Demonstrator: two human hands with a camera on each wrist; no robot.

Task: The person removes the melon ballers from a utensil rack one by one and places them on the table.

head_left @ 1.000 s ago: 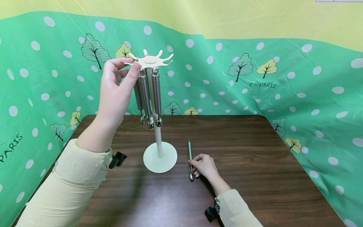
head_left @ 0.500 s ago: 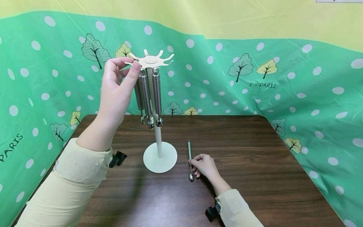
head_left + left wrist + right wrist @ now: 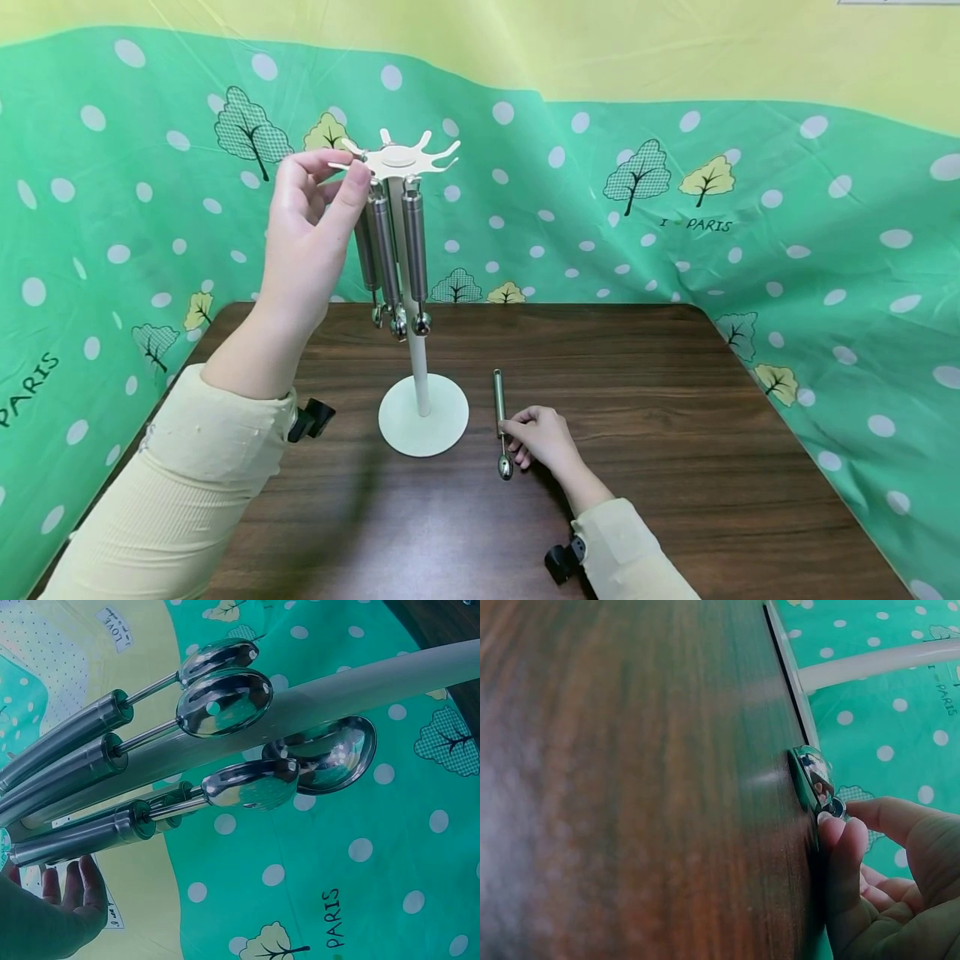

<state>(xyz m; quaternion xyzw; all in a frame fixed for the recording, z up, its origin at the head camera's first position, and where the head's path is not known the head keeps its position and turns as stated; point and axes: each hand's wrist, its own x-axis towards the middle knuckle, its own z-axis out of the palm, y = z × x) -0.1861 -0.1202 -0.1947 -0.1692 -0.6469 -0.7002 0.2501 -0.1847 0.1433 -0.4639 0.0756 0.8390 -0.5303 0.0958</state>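
Left hand up at the rack, right hand down on a spoon.
Left fingers pinched a prong of the rack's top, three spoons hanging beside them; right fingertips curled on the spoon lying flat mid-desk, just right of the rack's base.

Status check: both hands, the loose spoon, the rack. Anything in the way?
Left hand pinches rack top. Right hand grip on loose spoon, flat on table. Several spoons hang from rack. Nothing blocking.
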